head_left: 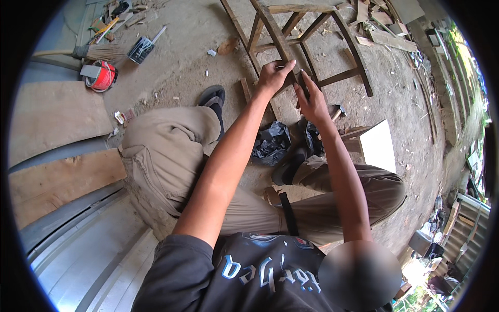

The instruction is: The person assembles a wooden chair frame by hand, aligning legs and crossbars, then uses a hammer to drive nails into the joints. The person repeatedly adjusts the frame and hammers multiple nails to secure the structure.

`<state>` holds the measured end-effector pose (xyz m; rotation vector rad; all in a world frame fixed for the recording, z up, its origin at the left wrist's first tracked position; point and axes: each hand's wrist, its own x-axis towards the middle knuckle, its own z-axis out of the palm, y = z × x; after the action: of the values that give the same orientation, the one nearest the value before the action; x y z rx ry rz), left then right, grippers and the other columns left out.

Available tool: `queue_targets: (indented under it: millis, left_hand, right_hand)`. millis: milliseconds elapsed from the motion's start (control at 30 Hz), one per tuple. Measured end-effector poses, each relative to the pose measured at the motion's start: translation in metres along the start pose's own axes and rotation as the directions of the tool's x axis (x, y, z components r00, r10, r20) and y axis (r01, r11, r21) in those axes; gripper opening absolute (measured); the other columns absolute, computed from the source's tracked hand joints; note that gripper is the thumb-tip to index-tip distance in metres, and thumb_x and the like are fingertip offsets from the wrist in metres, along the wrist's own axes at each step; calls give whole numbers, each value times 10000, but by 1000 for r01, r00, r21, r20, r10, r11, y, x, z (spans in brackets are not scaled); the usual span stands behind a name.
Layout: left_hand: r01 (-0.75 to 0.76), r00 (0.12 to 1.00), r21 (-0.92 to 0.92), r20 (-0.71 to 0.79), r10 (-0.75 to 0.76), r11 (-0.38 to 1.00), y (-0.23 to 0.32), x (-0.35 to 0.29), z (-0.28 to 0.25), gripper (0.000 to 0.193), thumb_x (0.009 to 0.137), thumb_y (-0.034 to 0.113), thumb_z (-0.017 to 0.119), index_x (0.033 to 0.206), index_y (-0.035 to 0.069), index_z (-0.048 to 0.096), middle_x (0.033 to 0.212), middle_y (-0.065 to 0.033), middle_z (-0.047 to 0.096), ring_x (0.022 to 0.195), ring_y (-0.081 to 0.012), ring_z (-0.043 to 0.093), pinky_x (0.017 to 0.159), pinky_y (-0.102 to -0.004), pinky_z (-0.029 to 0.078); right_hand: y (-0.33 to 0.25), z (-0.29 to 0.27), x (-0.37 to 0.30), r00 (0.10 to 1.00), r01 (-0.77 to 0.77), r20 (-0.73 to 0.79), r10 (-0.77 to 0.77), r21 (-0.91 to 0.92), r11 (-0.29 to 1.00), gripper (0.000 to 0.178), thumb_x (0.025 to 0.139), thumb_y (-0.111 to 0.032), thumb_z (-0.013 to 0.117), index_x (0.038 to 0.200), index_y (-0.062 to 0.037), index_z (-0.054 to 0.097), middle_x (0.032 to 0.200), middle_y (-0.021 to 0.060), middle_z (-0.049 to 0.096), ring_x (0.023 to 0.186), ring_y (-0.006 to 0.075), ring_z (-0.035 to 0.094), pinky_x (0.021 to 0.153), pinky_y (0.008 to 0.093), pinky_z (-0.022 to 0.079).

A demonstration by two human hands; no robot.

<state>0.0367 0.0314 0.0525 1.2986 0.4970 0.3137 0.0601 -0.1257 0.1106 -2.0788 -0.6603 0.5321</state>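
Note:
A brown wooden chair frame [275, 31] with bare legs and rails lies tipped on the ground ahead of me. My left hand [274, 78] is closed round the near end of one of its long bars, thumb along the top. Close beside it, my right hand [314, 104] bends its fingers and thumb together at the same end of the frame. Something dark shows between the fingers, too small to name. Below the hands lies a crumpled black plastic bag [272, 143]. A hammer [338, 112] rests just right of my right wrist.
A white-faced board piece [378, 147] stands to the right of my forearm. At the left are a red bucket [102, 76], a dark paint can [140, 50], a broom [99, 52] and wooden boards [67, 179]. Scrap wood [384, 26] is piled at the far right.

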Motion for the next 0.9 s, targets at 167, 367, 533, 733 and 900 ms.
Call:
queue_targets:
  millis: [167, 367, 533, 733, 900]
  left_hand:
    - [-30, 968, -284, 232, 100, 958, -41, 4, -22, 368, 843, 117, 620, 1190, -3, 611, 1136, -69, 656, 1025, -122, 610, 881, -268, 489]
    - [-284, 955, 372, 192, 226, 884, -33, -13, -12, 325, 846, 205, 692, 1135, 58, 676, 996, -120, 734, 960, -138, 686, 765, -316, 535]
    - [-305, 952, 414, 127, 277, 858, -25, -18, -7, 263, 833, 246, 674, 1050, 102, 713, 882, -148, 723, 833, -139, 712, 680, -327, 533]
    - [-261, 965, 391, 128, 229, 883, -16, -20, -6, 241, 829, 224, 677, 1021, 85, 721, 887, -142, 728, 825, -145, 711, 685, -321, 534]
    - [-297, 953, 311, 152, 261, 903, -34, -6, -8, 244, 825, 174, 687, 1041, 65, 722, 911, -121, 741, 849, -139, 705, 715, -311, 543]
  right_hand:
    - [29, 14, 11, 937, 312, -126, -327, -124, 942, 437, 938, -157, 586, 1312, 47, 484, 1072, 308, 617, 990, 462, 613, 835, 445, 498]
    - [24, 14, 8, 928, 322, -133, -348, -186, 928, 437, 928, -150, 589, 1293, 66, 485, 1099, 324, 608, 1037, 482, 593, 874, 466, 487]
    - [25, 14, 8, 933, 298, -136, -332, -221, 929, 442, 920, -146, 597, 1285, 76, 484, 1129, 325, 605, 1063, 481, 584, 899, 473, 481]
    - [28, 13, 8, 940, 288, -117, -319, -224, 931, 446, 915, -153, 603, 1272, 87, 483, 1140, 325, 603, 1080, 479, 579, 911, 472, 478]
    - [22, 12, 7, 938, 294, -110, -327, -243, 924, 447, 910, -165, 606, 1258, 87, 483, 1122, 330, 603, 1061, 491, 578, 903, 480, 477]
